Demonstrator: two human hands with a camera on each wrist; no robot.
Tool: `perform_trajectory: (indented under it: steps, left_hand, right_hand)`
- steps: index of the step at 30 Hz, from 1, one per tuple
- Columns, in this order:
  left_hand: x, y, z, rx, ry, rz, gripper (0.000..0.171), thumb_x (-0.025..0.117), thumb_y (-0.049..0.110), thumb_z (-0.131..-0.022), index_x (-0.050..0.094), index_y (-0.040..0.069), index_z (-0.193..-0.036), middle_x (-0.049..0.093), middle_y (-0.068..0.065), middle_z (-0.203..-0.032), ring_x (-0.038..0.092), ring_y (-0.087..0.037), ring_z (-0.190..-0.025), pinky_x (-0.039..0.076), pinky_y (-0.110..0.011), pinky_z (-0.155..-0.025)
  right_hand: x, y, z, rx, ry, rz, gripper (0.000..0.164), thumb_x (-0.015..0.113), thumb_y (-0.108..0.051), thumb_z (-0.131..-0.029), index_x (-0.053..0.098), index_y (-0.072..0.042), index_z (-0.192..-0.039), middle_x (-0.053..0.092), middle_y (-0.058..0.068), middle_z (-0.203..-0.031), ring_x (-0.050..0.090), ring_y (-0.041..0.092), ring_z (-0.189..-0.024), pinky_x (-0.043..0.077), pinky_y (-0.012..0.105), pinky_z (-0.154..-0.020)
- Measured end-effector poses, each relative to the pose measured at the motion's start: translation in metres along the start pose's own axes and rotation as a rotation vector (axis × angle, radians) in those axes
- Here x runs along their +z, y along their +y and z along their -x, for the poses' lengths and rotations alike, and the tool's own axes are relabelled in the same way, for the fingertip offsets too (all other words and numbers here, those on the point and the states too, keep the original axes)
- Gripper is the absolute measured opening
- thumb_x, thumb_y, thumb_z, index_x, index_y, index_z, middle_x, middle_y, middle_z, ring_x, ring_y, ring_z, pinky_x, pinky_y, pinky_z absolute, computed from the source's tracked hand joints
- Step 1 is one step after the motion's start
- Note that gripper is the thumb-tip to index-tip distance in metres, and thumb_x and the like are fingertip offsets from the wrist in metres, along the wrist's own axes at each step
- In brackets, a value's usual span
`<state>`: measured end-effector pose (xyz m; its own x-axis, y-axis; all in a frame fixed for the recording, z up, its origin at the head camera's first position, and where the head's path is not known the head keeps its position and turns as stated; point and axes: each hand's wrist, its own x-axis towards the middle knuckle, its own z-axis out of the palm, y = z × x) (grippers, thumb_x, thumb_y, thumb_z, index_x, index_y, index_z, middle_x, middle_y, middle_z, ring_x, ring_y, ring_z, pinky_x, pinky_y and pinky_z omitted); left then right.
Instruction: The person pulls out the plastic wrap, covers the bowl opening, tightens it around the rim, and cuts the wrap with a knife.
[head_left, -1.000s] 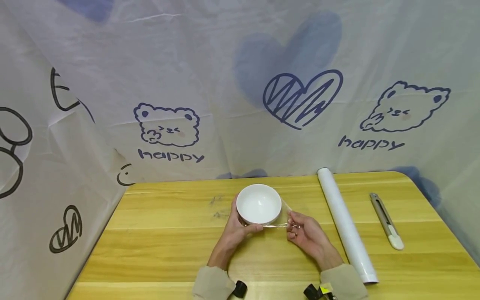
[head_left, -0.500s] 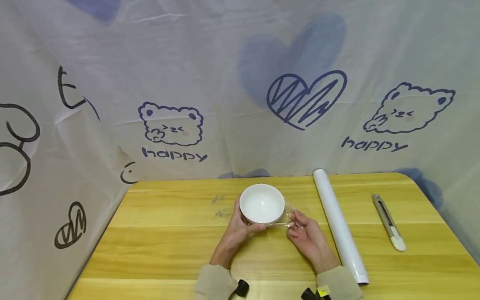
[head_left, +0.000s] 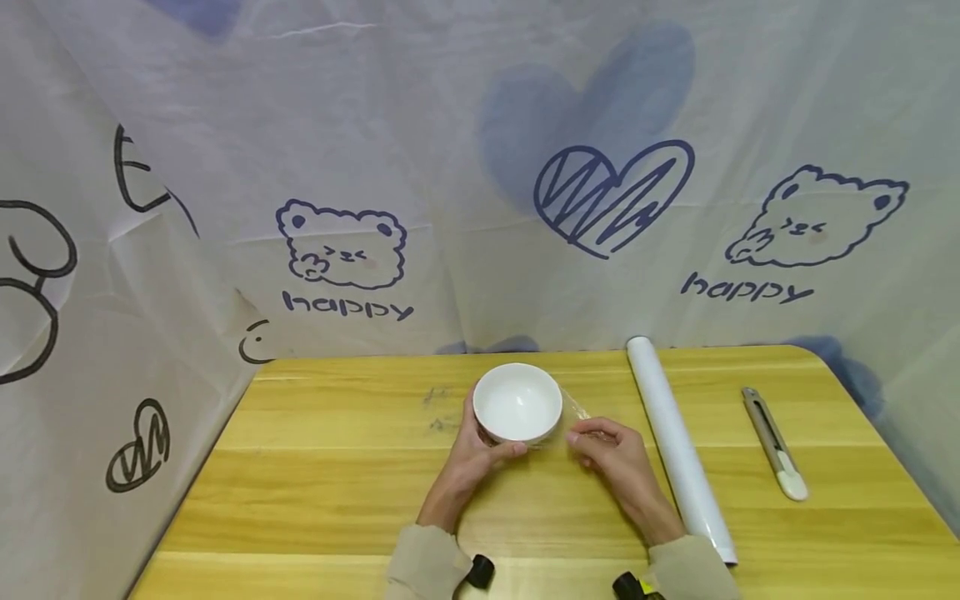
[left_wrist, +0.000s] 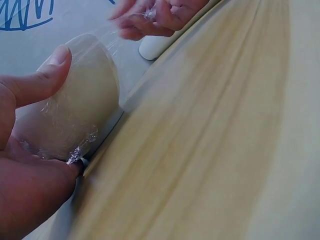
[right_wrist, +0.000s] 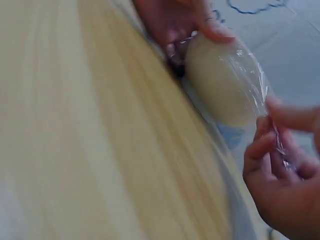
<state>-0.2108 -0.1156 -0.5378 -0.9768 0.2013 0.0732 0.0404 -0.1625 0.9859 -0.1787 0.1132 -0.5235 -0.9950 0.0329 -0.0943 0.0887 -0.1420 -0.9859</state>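
Observation:
A white bowl [head_left: 517,404] is held over the near middle of the table, its inside facing up. My left hand [head_left: 472,454] grips its left side, thumb along the near wall and fingers underneath. Clear cling film [right_wrist: 256,82] clings around the outside of the bowl, bunched and crinkled near my left fingers in the left wrist view. To the bowl's right, my right hand [head_left: 618,467] pinches a gathered edge of the film between thumb and fingers. From there the film stretches taut back to the bowl's wall.
A long white roll [head_left: 678,446] lies lengthwise right of my right hand. Farther right is a grey utility knife [head_left: 775,444] with a white end. A printed cloth [head_left: 465,167] hangs behind the wooden table [head_left: 322,475].
My right hand has turned over, knuckles now more upward, and drawn slightly outward with the film. The stretched film has shifted from the bowl's near side toward its right side.

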Motion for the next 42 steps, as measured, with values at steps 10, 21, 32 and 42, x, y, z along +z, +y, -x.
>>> perform_trajectory:
  steps: [10, 21, 32, 42]
  left_hand:
    - [-0.002, 0.000, 0.000, -0.005, -0.049, 0.049, 0.121, 0.083, -0.015, -0.075, 0.007, 0.013, -0.165, 0.022, -0.019, -0.164, 0.030, -0.036, -0.147, 0.033, -0.034, -0.115]
    - [-0.013, 0.004, -0.003, -0.042, -0.113, 0.057, 0.116, 0.091, -0.006, -0.071, 0.020, 0.007, -0.162, 0.031, -0.017, -0.162, 0.028, -0.032, -0.151, 0.029, -0.034, -0.119]
    - [-0.008, 0.013, 0.000, 0.010, -0.124, -0.075, 0.124, 0.085, -0.013, -0.073, 0.001, 0.000, -0.162, 0.017, -0.026, -0.166, 0.021, -0.039, -0.152, 0.022, -0.042, -0.121]
    - [0.011, 0.004, 0.002, 0.068, -0.026, -0.205, 0.127, 0.095, 0.001, -0.067, 0.010, 0.009, -0.161, 0.035, -0.019, -0.156, 0.041, -0.035, -0.139, 0.031, -0.052, -0.116]
  right_hand:
    - [0.013, 0.006, -0.004, -0.081, -0.017, 0.229, 0.014, 0.068, 0.002, -0.096, 0.073, 0.012, -0.105, 0.074, 0.020, -0.097, 0.068, 0.014, -0.075, 0.059, 0.025, -0.068]
    - [-0.003, -0.008, -0.003, -0.054, -0.114, 0.348, 0.013, 0.065, 0.007, -0.095, 0.076, 0.008, -0.104, 0.071, 0.017, -0.106, 0.066, 0.019, -0.091, 0.054, 0.022, -0.074]
    - [0.001, -0.001, -0.003, -0.177, -0.002, 0.608, 0.008, 0.083, 0.002, -0.083, 0.079, -0.005, -0.084, 0.076, 0.004, -0.082, 0.071, 0.015, -0.077, 0.056, 0.023, -0.070]
    - [0.011, -0.003, 0.004, -0.231, -0.182, 0.660, 0.006, 0.077, -0.002, -0.089, 0.079, -0.001, -0.095, 0.069, 0.011, -0.110, 0.064, 0.031, -0.103, 0.053, 0.048, -0.091]
